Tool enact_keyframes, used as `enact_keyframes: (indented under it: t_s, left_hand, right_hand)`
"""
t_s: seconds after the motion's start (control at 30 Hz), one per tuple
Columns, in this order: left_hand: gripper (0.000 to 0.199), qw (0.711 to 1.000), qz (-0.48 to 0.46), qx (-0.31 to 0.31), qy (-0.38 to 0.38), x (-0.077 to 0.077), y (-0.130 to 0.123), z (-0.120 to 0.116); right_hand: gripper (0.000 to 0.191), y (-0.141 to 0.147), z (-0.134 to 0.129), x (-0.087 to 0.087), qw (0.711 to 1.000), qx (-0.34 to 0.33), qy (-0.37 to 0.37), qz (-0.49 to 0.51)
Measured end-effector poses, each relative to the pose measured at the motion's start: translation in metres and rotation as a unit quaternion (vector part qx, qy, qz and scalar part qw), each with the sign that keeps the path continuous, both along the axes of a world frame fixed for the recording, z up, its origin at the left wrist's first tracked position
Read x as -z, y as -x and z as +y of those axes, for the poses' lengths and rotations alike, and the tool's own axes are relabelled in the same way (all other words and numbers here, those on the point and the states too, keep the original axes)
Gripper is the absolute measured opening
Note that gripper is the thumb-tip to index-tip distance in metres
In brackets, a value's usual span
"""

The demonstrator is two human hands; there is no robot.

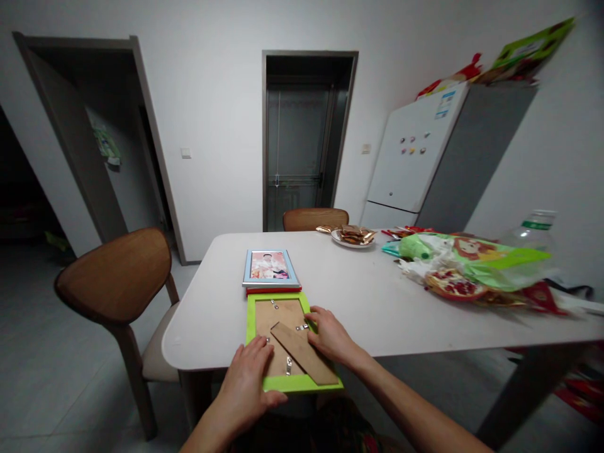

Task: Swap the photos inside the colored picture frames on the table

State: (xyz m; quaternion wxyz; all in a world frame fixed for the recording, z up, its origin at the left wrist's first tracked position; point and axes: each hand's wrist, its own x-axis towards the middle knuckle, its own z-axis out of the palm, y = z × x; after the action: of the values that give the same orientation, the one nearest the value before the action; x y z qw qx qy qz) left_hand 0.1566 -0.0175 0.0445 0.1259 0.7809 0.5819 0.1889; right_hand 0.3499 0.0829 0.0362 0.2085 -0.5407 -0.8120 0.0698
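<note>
A lime-green picture frame [302, 383] lies face down at the near edge of the table, its brown backing board [287, 309] upward. A slanted stand leg [306, 356] sits across the backing, and small metal clips [289, 365] show around it. My left hand [248, 374] grips the left side, fingers over the backing and thumb by the bottom edge. On the opposite side, my right hand [331, 336] closes around the border, its fingertips beside the right-hand clip. Just beyond is a light-blue picture frame [247, 270] with a photo, stacked on something red [274, 290].
The white table [217, 314] also bears a plate [353, 244] of wrapped snacks, a green plastic bag [495, 261], a cut pomegranate [455, 284] and a clear bottle [531, 236] at right. Wooden chairs stand left [117, 277] and behind [315, 219].
</note>
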Motion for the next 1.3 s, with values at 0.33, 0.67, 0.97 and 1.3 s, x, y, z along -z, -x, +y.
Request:
enact_keyframes:
  t_s: [0.33, 0.67, 0.97, 1.3]
  left_hand:
    - [0.043, 0.996, -0.085, 0.009, -0.013, 0.010, 0.007, 0.015]
    - [0.043, 0.995, -0.081, 0.015, -0.049, 0.016, 0.007, 0.016]
    - [0.045, 0.993, -0.101, 0.020, -0.055, 0.020, 0.006, 0.014]
    - [0.056, 0.992, -0.111, 0.025, -0.053, 0.022, 0.006, 0.016]
  right_hand:
    - [0.024, 0.013, 0.017, 0.002, 0.999, 0.019, -0.023, -0.026]
    - [0.026, 0.021, 0.032, -0.008, 0.993, 0.057, -0.046, -0.088]
    - [0.028, 0.074, 0.053, -0.003, 0.996, 0.049, -0.006, -0.070]
    - [0.028, 0.077, 0.058, 0.004, 0.996, 0.065, 0.003, -0.058]
